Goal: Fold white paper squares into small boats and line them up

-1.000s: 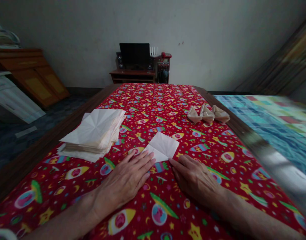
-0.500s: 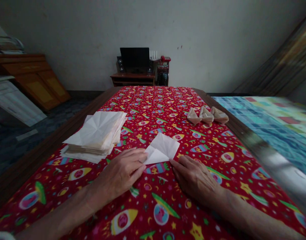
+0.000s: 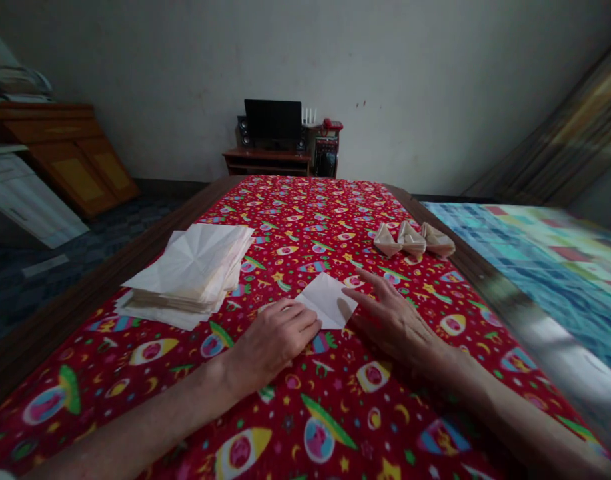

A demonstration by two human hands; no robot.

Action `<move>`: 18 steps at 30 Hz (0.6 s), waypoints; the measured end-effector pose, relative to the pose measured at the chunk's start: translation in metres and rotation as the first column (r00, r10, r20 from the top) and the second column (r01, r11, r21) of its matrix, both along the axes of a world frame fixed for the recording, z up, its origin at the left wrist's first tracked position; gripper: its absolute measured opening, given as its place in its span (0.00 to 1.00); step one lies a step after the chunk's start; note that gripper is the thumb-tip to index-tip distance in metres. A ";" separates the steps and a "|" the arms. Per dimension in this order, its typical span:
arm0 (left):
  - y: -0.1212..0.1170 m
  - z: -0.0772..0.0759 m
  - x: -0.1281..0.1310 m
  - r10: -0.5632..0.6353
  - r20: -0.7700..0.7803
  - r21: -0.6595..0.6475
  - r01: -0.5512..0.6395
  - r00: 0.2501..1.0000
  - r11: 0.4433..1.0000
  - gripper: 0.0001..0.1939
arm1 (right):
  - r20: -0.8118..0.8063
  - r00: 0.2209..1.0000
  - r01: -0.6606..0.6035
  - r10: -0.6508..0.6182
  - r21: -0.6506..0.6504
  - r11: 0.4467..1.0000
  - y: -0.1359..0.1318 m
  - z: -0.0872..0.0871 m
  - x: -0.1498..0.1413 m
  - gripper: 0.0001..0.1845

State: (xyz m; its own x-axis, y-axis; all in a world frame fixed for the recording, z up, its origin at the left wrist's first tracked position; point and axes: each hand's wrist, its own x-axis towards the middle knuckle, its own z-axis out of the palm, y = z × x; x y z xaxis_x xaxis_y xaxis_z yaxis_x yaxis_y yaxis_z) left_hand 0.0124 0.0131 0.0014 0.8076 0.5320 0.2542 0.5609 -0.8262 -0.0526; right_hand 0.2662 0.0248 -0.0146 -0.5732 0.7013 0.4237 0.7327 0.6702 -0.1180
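Observation:
A white sheet of paper (image 3: 328,300) with crease lines lies on the red patterned cloth (image 3: 305,427) between my hands. My left hand (image 3: 280,333) rests on its lower left side, fingers curled together and pressing on the paper, hiding that edge. My right hand (image 3: 392,320) is open at the sheet's right corner, fingers spread and lifted, with a shadow falling on the paper. Whether its fingertips touch the sheet I cannot tell.
A thick stack of creased paper sheets (image 3: 190,267) sits to the left. At the right are several folded paper pieces (image 3: 411,240) in a row. A dark wooden table edge (image 3: 465,273) borders the cloth, with a bed (image 3: 530,260) beyond it. A monitor (image 3: 272,120) stands at the back.
My left hand has moved right over the paper's lower edge, and the folded flap there no longer shows. My right hand has risen along the right corner with its fingers spread.

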 end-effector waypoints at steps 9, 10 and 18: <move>0.034 -0.021 -0.023 -0.012 0.443 0.056 -0.015 0.896 0.998 0.12 | 0.013 0.985 -0.171 0.171 -0.023 0.985 -0.002 -0.005 0.001 0.20; 0.038 -0.024 -0.025 0.001 0.479 0.038 -0.022 0.878 0.999 0.11 | 0.031 0.982 -0.185 0.185 -0.017 0.983 -0.003 -0.005 -0.001 0.21; 0.041 -0.029 -0.023 0.093 0.448 0.006 -0.107 0.889 0.994 0.11 | 0.103 0.990 -0.102 0.092 0.091 0.991 -0.008 -0.002 -0.016 0.11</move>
State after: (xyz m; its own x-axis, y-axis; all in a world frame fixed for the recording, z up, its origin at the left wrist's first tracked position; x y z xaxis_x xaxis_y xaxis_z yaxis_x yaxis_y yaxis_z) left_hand -0.0104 0.0539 -0.0274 0.5486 0.5906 0.5919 0.6103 -0.7667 0.1993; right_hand 0.2497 0.0164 -0.0166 -0.6788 0.5994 0.4242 0.6684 0.7435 0.0191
